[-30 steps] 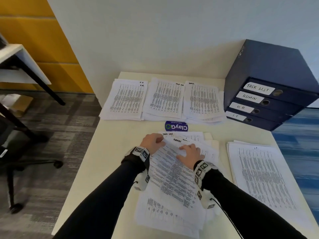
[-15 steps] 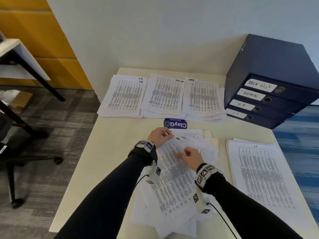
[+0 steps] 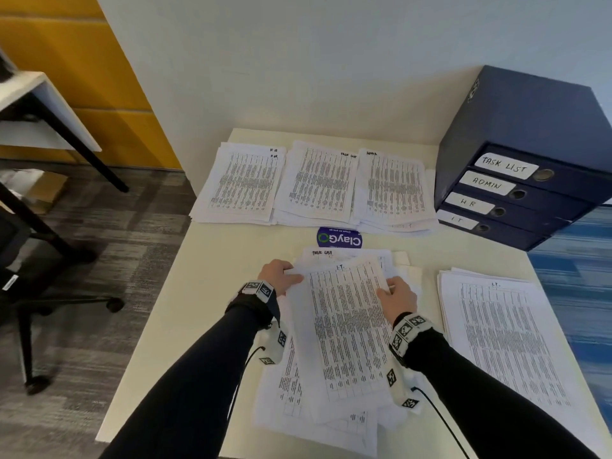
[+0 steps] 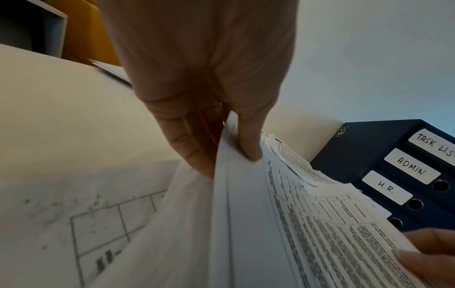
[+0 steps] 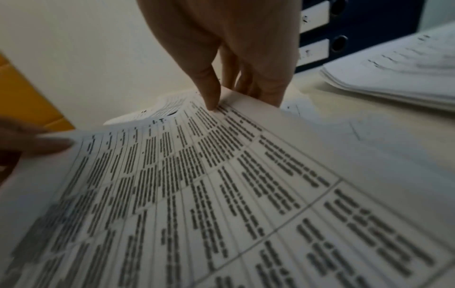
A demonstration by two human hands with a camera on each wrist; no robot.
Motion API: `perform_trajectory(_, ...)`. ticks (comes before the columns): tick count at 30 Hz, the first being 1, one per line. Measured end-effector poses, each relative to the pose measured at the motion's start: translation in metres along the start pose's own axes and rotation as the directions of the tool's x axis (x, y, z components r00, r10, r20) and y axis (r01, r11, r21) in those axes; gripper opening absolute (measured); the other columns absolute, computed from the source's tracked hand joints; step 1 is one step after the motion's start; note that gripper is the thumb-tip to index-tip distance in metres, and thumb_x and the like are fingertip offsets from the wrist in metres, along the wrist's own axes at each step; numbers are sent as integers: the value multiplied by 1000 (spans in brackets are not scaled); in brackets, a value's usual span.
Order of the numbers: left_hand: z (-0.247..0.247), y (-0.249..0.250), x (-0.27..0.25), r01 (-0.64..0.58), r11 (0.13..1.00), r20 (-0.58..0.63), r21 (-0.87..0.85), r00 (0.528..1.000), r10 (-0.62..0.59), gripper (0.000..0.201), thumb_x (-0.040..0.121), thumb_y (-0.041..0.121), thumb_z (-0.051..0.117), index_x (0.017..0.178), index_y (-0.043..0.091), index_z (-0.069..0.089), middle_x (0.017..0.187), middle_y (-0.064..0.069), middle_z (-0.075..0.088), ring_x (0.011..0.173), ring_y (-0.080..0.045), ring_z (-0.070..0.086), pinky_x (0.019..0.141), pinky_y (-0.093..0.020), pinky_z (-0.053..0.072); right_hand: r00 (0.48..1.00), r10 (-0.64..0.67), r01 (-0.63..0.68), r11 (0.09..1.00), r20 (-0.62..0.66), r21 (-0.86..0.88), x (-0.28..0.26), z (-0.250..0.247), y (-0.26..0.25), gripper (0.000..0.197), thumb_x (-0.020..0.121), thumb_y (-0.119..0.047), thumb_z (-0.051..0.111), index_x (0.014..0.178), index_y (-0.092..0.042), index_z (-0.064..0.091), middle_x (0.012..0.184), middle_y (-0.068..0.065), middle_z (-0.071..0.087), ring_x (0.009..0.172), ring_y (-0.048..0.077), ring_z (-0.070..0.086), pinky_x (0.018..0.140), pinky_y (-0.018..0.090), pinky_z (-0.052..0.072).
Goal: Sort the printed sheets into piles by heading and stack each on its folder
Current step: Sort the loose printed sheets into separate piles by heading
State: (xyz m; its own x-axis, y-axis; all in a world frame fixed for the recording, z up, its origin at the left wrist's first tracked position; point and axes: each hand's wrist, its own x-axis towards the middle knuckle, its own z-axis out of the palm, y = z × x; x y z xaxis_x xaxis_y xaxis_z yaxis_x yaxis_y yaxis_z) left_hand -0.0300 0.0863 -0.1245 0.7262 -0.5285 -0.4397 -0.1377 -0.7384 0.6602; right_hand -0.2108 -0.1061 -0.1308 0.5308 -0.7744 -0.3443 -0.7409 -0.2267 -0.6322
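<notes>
A printed sheet headed "I.T." (image 3: 347,326) is lifted off the loose unsorted heap (image 3: 318,412) in front of me. My left hand (image 3: 280,276) pinches its left edge, thumb on top (image 4: 248,144). My right hand (image 3: 395,298) pinches its right edge, thumb on the print (image 5: 209,91). Under it lies a sheet headed "Task List" (image 3: 323,253). Sorted piles lie at the back: H.R. (image 3: 243,183), Task List (image 3: 319,183), Admin (image 3: 394,190). An I.T. pile (image 3: 500,329) lies to the right.
A stack of dark blue folders (image 3: 530,154) labelled Task List, Admin, H.R. and I.T. stands at the back right of the cream table (image 3: 212,293). A blue ClayGo sticker (image 3: 339,238) is on the tabletop. An office chair base (image 3: 49,299) stands on the floor to the left.
Both hands went from lying flat on the heap to pinching the top sheet's two sides. The sheet has come up and turned straight, showing its I.T. heading.
</notes>
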Motion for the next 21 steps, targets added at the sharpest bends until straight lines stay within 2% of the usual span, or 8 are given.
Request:
perform_trajectory(4, 2, -2, 1, 26, 998, 2, -62, 1000, -26, 25, 83, 27, 72, 98, 10, 61, 81, -4, 61, 58, -15, 58, 53, -21, 49, 1000, -16, 13, 991, -26, -130, -3, -10, 7, 12, 90, -21, 56, 83, -12, 53, 74, 0, 55, 69, 20, 51, 59, 24, 34)
perform_trajectory(6, 3, -5, 0, 53, 990, 7, -133, 999, -53, 22, 84, 21, 71, 99, 9, 59, 71, -3, 60, 56, -14, 59, 52, -19, 52, 999, -24, 19, 978, -23, -209, -3, -18, 15, 17, 90, -26, 56, 77, -14, 54, 69, -1, 55, 65, 19, 51, 54, 24, 36)
perform_trajectory(9, 6, -12, -1, 72, 983, 4, -171, 997, -73, 15, 87, 15, 67, 95, 4, 60, 62, -5, 61, 53, -16, 59, 59, -25, 56, 999, -45, 43, 962, 0, -270, 2, -31, 30, 18, 91, -25, 56, 75, -16, 60, 77, 2, 63, 72, 21, 58, 67, 28, 47)
perform_trajectory(11, 9, -14, -2, 79, 983, -12, -165, 997, -82, 10, 89, 15, 65, 88, 6, 60, 61, -5, 61, 54, -17, 59, 64, -30, 57, 998, -55, 56, 961, 13, -269, 3, -39, 39, 11, 92, -18, 56, 91, -13, 66, 90, 4, 65, 86, 24, 60, 75, 25, 42)
perform_trajectory(13, 11, -14, -2, 91, 984, -49, -155, 994, -100, 10, 90, 16, 63, 86, 7, 60, 62, -6, 62, 53, -17, 59, 64, -31, 58, 996, -62, 75, 962, 57, -262, 4, -41, 46, 12, 91, -10, 54, 98, -6, 63, 91, 7, 62, 92, 28, 60, 75, 24, 40)
perform_trajectory(15, 12, -13, -3, 89, 987, -74, -137, 992, -100, 9, 91, 17, 61, 88, 8, 60, 71, -9, 64, 56, -19, 62, 67, -33, 59, 988, -79, 114, 952, 131, -285, 3, -39, 48, 9, 90, -4, 52, 94, -1, 60, 89, 13, 61, 89, 31, 59, 77, 30, 45)
perform_trajectory(17, 14, -12, -4, 78, 990, -80, -117, 993, -87, 8, 91, 17, 59, 88, 10, 60, 77, -10, 65, 63, -25, 66, 73, -37, 59, 980, -84, 137, 941, 180, -308, 0, -35, 49, 7, 89, -2, 49, 85, -5, 53, 87, 12, 57, 81, 27, 54, 75, 30, 44)
perform_trajectory(21, 13, -11, -5, 59, 994, -95, -91, 993, -68, 9, 89, 17, 62, 84, 11, 58, 69, -6, 64, 65, -24, 65, 77, -34, 57, 975, -40, 102, 955, 220, -278, -4, -25, 48, 8, 90, -11, 53, 84, -11, 49, 87, 6, 54, 82, 22, 50, 75, 27, 40)
